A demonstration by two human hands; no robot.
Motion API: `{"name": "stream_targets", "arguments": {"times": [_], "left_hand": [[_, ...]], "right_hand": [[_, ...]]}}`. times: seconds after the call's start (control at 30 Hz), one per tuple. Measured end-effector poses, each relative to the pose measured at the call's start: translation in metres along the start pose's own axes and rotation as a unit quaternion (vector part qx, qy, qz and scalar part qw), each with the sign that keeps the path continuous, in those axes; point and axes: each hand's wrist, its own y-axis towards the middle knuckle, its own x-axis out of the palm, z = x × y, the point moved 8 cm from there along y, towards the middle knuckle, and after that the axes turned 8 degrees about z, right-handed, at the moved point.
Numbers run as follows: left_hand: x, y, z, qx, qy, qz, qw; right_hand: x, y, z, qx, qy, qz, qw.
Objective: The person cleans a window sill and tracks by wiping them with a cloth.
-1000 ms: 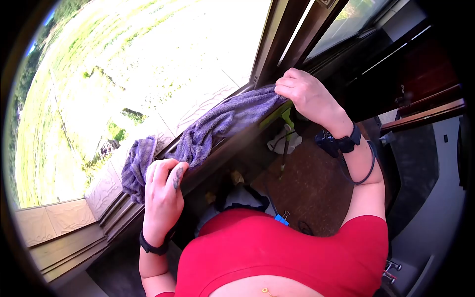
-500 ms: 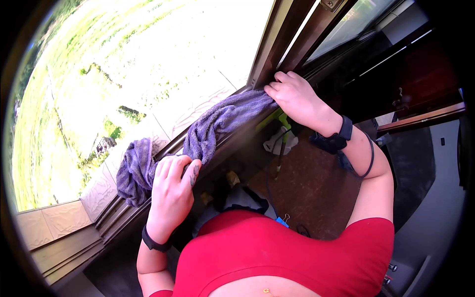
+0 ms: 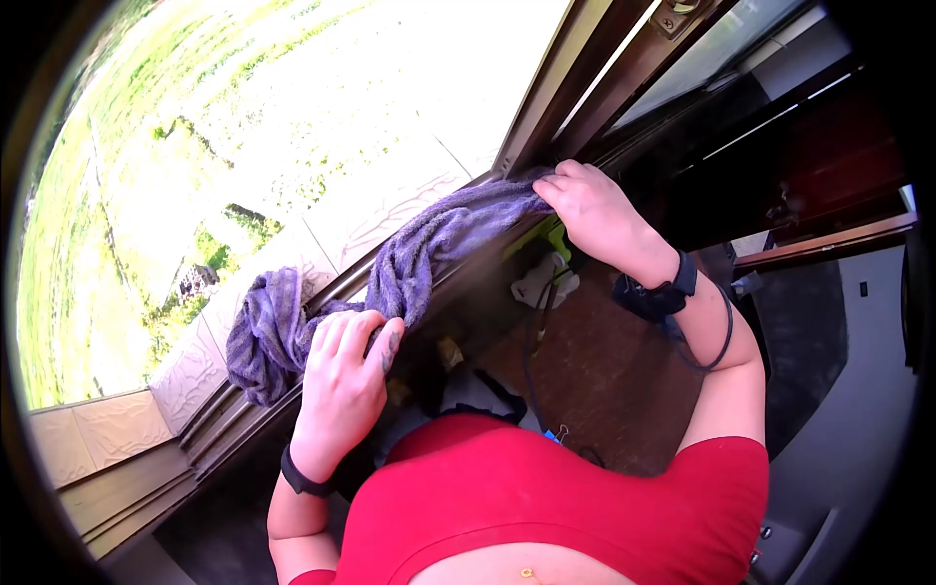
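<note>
A striped purple-grey towel (image 3: 444, 229) lies bunched and twisted along the brown window track (image 3: 229, 424). Its left end spills over onto the outer ledge. My left hand (image 3: 346, 375) is closed over the towel's middle, with the fingers curled around the cloth and the thumb toward the right. Up by the window frame, my right hand (image 3: 595, 210) grips the towel's right end, which is drawn out fairly flat between the two hands. The cloth under my left palm is hidden.
The sliding window's frame (image 3: 575, 73) rises beyond my right hand. Outside the open window runs a pale tiled ledge (image 3: 341, 210). Below the sill, a green-handled tool with a white cloth (image 3: 546, 283) stands over the brown floor (image 3: 585, 380). A dark red cabinet is at right.
My right hand has shifted slightly right and down with the towel's end. My left hand keeps its hold in nearly the same place. The view has tilted a little.
</note>
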Motion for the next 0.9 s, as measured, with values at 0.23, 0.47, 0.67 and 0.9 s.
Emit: {"name": "stream_targets", "arguments": {"times": [0.23, 0.47, 0.67, 0.9], "left_hand": [[0.001, 0.001, 0.004, 0.009, -0.003, 0.007, 1.000], [0.002, 0.002, 0.005, 0.015, -0.002, 0.002, 1.000], [0.001, -0.001, 0.006, 0.013, 0.006, -0.002, 1.000], [-0.002, -0.006, 0.003, 0.006, -0.001, 0.004, 1.000]], "right_hand": [[0.005, 0.009, -0.004, -0.012, -0.048, 0.021, 0.999], [0.025, 0.020, -0.006, -0.069, -0.214, -0.023, 0.974], [0.021, 0.025, 0.007, -0.014, -0.103, -0.009, 0.995], [0.029, 0.027, 0.014, 0.044, -0.024, -0.060, 0.997]]}}
